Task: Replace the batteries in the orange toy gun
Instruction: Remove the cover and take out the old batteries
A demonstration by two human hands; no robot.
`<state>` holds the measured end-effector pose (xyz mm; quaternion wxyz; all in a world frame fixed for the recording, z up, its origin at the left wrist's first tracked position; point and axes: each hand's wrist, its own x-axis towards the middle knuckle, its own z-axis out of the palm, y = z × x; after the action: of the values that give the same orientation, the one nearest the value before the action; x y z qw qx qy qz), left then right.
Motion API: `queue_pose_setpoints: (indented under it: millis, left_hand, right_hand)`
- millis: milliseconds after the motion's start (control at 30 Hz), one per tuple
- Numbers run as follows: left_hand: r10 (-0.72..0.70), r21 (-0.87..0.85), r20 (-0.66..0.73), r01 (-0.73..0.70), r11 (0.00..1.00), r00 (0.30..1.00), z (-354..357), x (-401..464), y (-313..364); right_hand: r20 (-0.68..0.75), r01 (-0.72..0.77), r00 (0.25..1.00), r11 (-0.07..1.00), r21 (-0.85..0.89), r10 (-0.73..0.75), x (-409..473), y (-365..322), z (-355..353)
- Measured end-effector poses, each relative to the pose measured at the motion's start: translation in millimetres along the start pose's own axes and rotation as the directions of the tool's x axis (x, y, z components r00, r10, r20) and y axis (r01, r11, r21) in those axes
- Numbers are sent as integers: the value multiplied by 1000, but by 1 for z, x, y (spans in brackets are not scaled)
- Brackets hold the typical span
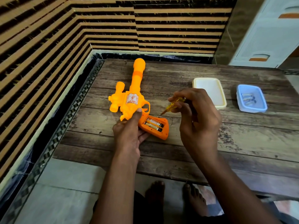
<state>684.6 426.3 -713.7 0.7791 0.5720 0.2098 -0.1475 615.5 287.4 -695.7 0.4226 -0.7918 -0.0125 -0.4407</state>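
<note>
Your wooden counter point(210, 143) sits in the corner of a room with striped walls, and everything you are working with lies on it. The biggest piece is the orange toy gun point(129, 94), lying flat toward the left side with its barrel pointing away from you and its grip angled toward you. Your left hand point(129, 131) holds the gun at the grip, thumb pressed on the body just behind the trigger guard, the other fingers curled underneath. The battery bay in the grip is uncovered, and two batteries point(152, 124) lie in it side by side. Your right hand point(195, 117) hovers just right of the gun, its fingers pinching a yellow see-through screwdriver point(171, 105), tip pointing down toward the open bay but not touching it. Beyond that hand a white tray point(210, 92) rests on the counter, and well to its right a smaller blue tray point(251, 98) holds a few spare batteries point(247, 98); their exact number is hard to tell.
</note>
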Motion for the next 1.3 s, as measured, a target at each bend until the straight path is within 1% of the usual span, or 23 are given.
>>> queue_pose_setpoints:
  millis: [100, 200, 433, 633, 800, 967, 1200, 1300]
  left_hand:
    - [3, 4, -11, -3, 1000, 1000, 0, 1, 0]
    - [10, 4, -17, -10, 1000, 1000, 1, 2, -1]
    - [-2, 6, -9, 2, 1000, 1000, 0, 2, -1]
    - [4, 6, -13, -4, 1000, 1000, 0, 4, -2]
    - [0, 0, -12, 0, 1000, 1000, -1, 5, -2]
    - [2, 8, -8, -2, 1000, 1000, -1, 5, -2]
    - [2, 9, 17, -2, 1000, 1000, -3, 4, 1]
    - [-3, 11, 30, 3, 1000, 1000, -4, 4, 1]
  right_hand:
    - [-11, -18, 1000, 997, 80, 19, -2, -1, 3]
    - [3, -25, 1000, 992, 122, 25, -4, -1, 8]
    - [26, -41, 999, 992, 123, 38, -4, 1, 13]
    - [39, 1, 999, 997, 82, -5, -4, 2, 7]
    - [75, -25, 997, 996, 88, 18, -3, 4, 7]
    - [113, 23, 993, 996, 88, -33, -2, 2, 8]
    - [167, -57, 986, 982, 181, 26, -3, -3, 18]
    - [182, -65, 983, 983, 170, 34, -1, -1, 25]
